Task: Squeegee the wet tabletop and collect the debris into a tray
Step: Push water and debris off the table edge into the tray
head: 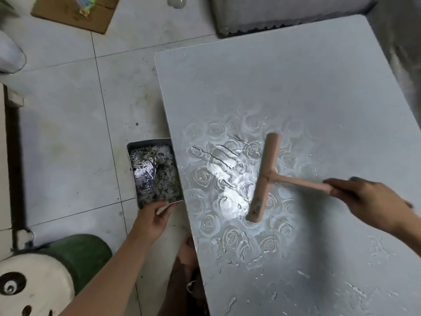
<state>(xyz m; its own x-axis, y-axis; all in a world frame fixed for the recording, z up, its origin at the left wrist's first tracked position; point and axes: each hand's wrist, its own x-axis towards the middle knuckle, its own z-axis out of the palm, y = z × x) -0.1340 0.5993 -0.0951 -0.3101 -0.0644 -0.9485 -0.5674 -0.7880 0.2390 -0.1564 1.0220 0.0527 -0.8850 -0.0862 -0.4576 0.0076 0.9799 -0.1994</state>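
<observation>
The pale grey tabletop (284, 71) with a rose pattern is wet, with streaks and drops of water across its near half. My right hand (369, 201) grips the handle of a pink squeegee (266, 179), whose blade lies on the wet patch in the middle of the table. My left hand (155, 217) holds the near rim of a grey metal tray (133, 169), kept just beside and below the table's left edge. Dark wet debris and shiny water lie inside the tray.
Tiled floor lies to the left, with a piece of cardboard (75, 12) at the far left. A green and white panda-pattern stool (45, 277) stands at the near left. A grey cushion or seat (284, 12) sits beyond the table's far edge. My knee (186, 252) shows under the table's edge.
</observation>
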